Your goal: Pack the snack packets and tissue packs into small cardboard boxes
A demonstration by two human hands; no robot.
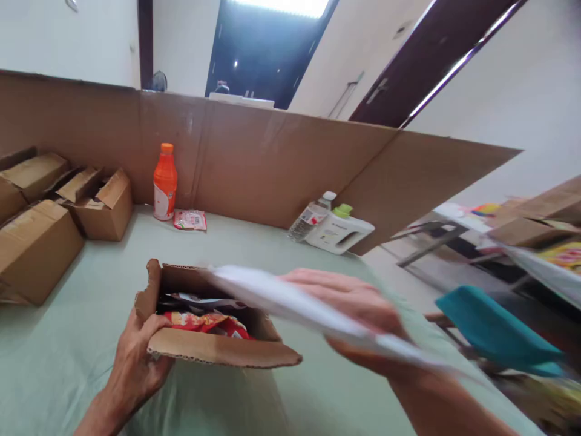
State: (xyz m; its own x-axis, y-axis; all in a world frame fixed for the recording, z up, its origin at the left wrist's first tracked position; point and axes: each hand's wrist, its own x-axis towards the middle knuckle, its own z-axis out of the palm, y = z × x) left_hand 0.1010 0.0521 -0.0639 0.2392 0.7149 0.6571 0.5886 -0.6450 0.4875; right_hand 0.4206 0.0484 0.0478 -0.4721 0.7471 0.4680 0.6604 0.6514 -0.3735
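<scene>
An open cardboard box (222,350) stands on the green cloth (318,387) in front of me. My left hand (136,360) grips its left side, with the thumb over the rim by the near flap. Inside lie a red and yellow packet (200,321) and some dark and white packets behind it. My right hand (349,303) is closed on a flat white item (267,290), smeared by motion, whose far end is above the box's back right edge. What kind of thing it is cannot be made out.
Several cardboard boxes (40,248) stand at the left. Along the upright cardboard wall (272,163) are an orange bottle (165,181), a small pink packet (190,220), a leaning clear bottle (312,217) and a white jug (340,232). A teal chair (494,330) is at the right.
</scene>
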